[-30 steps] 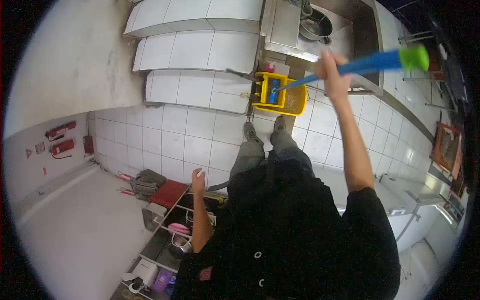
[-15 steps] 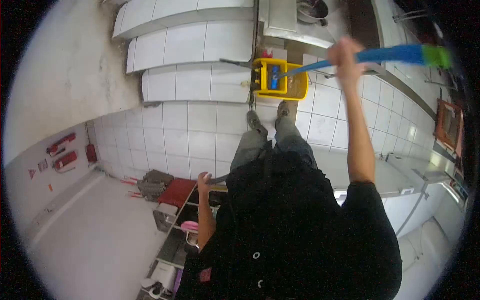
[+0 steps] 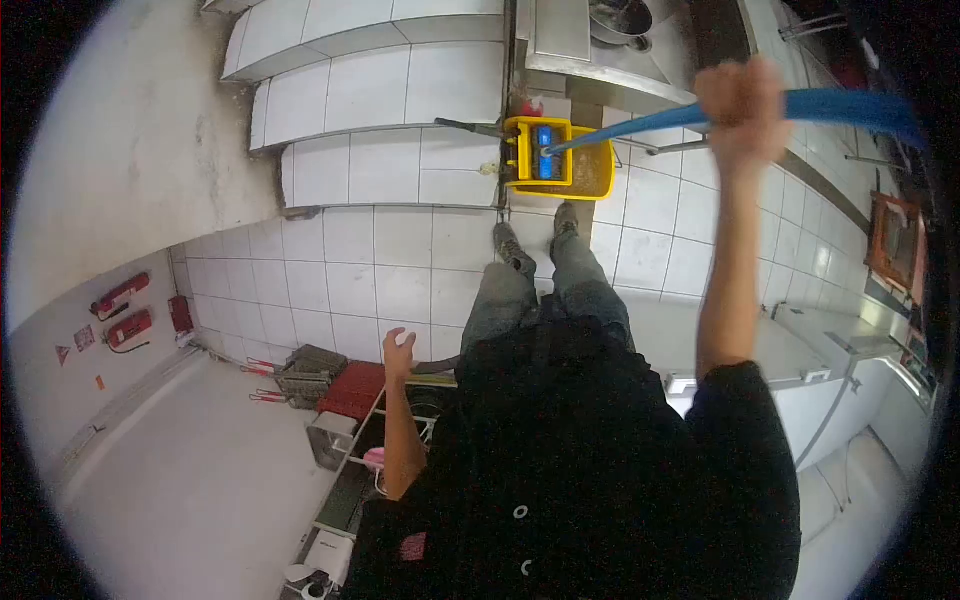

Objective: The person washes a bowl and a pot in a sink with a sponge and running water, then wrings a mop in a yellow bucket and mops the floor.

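My right hand (image 3: 742, 112) is wrapped round the blue handle of a mop (image 3: 640, 126), held out to the right. The handle slants down to a blue mop head (image 3: 545, 152), which sits in the wringer part of a yellow mop bucket (image 3: 611, 165). Brownish water shows in the bucket's other part. A dark wringer lever (image 3: 468, 128) sticks out to the left. My left hand (image 3: 398, 352) hangs open and holds nothing, its fingers loosely apart, near a red crate (image 3: 355, 388). Past my right hand, the handle's upper end is smeared.
White tiled steps (image 3: 370, 165) rise beyond my feet on the left. A metal counter (image 3: 565, 35) with a pan (image 3: 620, 22) stands ahead. To the right is a white chest freezer (image 3: 740, 345); fryer baskets (image 3: 312, 370) and a shelf lie at left. Fire extinguishers (image 3: 128, 328) hang on the wall.
My right hand has moved right and slightly up with the mop handle. My left hand has risen a little and its fingers have opened. The bucket stays in place.
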